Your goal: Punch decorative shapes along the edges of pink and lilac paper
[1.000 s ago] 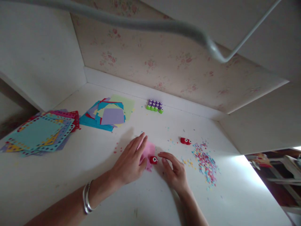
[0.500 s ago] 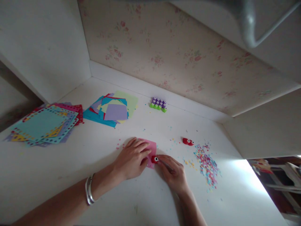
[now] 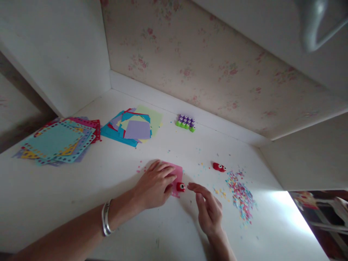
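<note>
My left hand (image 3: 157, 184) lies over a sheet of pink paper (image 3: 178, 171), its fingers spread and pressing it to the table. Part of the sheet is hidden under the palm. At the sheet's right edge sits a small red craft paper punch (image 3: 181, 186) with a white, eye-like top, close to my left fingertips. My right hand (image 3: 208, 210) is just right of this punch, apart from it, with thumb and index finger parted and nothing between them. Small holes show along the sheet's lower edge.
Red punches (image 3: 219, 167) stand to the right, beside a heap of colourful paper bits (image 3: 241, 195). Rows of purple and green punches (image 3: 186, 122) stand near the wall. Plain coloured sheets (image 3: 137, 129) and hole-edged sheets (image 3: 56, 141) are piled at the left.
My right hand has let go of the red punch and drawn back to the right, its fingers opening. My left hand stays on the pink paper. The view has shifted slightly.
</note>
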A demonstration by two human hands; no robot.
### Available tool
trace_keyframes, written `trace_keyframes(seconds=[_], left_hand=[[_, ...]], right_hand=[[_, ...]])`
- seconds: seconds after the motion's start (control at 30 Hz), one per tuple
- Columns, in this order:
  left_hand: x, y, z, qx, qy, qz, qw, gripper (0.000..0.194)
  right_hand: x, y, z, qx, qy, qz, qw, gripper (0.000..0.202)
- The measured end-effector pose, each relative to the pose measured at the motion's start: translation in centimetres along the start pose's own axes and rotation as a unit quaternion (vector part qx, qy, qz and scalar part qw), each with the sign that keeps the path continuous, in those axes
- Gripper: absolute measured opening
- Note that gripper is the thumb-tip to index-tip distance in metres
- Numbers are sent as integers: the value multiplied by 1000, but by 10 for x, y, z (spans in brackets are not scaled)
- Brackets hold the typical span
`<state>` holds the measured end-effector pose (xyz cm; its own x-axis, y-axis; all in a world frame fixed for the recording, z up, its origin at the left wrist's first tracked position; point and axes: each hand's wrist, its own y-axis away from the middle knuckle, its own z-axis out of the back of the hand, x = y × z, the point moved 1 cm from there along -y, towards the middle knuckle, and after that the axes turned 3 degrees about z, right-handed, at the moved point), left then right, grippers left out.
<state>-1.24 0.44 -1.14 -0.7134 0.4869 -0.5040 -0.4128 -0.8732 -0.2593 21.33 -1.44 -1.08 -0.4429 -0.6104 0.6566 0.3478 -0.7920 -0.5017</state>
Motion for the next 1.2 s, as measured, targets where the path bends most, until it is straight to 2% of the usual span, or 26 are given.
trace_keyframes(seconds=[0.1,0.17,0.33,0.5,0.6,0.77,1.0,1.2], left_hand=[[1,1,-1,-6,5,-3,1000,16],[1,1,-1,-14,10,-3,1000,17],[0,2,0,-16,16,-4,1000,15],[0,2,0,-21,21,0,1000,13],[0,2,-1,-18,19,2,1000,14],[1,3,-2,-12,15,-2,1000,17],[1,3,-1,-17,19,2,1000,17],[0,3,-1,-19,24,9,999,15]], right_hand=[[5,-2,1,60,30,59,996,34],[8,-3,2,84,51,75,992,37],[13,-5,1,71,40,125,989,28],[12,-9,-6,103,77,184,974,27],[10,-8,-7,97,70,184,976,28],[8,-6,-5,48,67,154,985,31],[9,-7,-4,83,111,149,979,46],[8,-5,-5,85,120,128,981,38]])
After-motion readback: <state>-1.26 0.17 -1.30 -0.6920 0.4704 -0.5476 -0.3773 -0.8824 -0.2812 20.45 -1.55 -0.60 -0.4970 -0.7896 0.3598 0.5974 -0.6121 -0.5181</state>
